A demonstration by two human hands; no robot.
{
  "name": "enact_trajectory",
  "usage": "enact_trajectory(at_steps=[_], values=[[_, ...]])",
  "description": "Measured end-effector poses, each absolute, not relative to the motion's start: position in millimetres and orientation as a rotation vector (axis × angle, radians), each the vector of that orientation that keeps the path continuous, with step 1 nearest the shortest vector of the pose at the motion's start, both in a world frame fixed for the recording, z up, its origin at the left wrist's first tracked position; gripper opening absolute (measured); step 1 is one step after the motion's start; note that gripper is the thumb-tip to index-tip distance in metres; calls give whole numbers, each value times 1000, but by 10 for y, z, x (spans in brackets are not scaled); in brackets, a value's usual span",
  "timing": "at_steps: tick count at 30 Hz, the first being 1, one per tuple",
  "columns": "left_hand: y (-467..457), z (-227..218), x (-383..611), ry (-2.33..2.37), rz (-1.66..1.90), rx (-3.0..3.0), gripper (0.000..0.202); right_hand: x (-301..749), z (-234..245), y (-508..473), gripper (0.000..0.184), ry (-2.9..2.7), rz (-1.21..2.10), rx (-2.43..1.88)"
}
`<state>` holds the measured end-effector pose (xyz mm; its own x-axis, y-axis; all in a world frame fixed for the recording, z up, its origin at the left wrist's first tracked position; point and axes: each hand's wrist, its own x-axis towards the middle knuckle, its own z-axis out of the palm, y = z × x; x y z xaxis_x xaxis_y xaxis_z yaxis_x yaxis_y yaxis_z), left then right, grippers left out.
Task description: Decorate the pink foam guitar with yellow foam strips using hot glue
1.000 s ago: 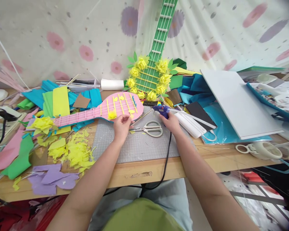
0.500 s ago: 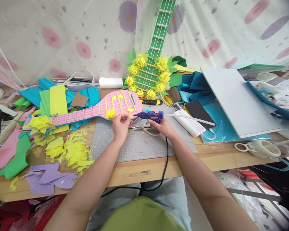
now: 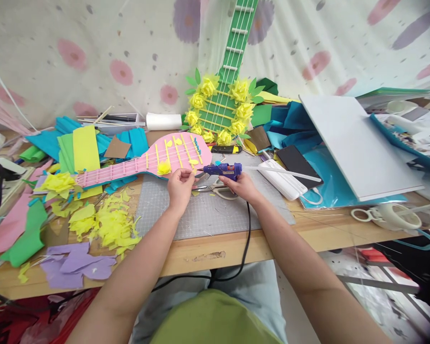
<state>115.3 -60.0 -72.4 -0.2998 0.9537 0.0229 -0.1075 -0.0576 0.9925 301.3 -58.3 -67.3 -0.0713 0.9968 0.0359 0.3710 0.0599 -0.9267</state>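
My right hand grips a blue hot glue gun, its nozzle pointing left and a long glue stick running out of its back. Close to the nozzle, the fingers of my left hand are pinched together; whatever they hold is too small or hidden to name. Just beyond that hand lies a pink paper guitar with yellow strips, thin strings and a yellow paper flower on its body. Beneath the glue gun, scissors rest on a grey cutting mat.
A green paper guitar ringed with yellow flowers leans at the back. Yellow scraps and purple paper lie at left. On the right are a white power bank, a phone and a white board. A black cord hangs over the table edge.
Hardly anything differs. The view has shifted slightly, and both hands keep nearly the same places, with the glue gun's nozzle still beside my left fingertips.
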Motion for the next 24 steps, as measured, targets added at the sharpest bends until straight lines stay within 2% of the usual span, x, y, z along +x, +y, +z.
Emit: enact_trajectory(at_steps=[19,24], values=[[-618,-744,1172,1306,1528,1028,12,3073,-635,-568,50,-1423,1065,-1265],[-614,-723,1186,1241,1554,950,17,3270,-724,-430,50,-1177,782,-1424]])
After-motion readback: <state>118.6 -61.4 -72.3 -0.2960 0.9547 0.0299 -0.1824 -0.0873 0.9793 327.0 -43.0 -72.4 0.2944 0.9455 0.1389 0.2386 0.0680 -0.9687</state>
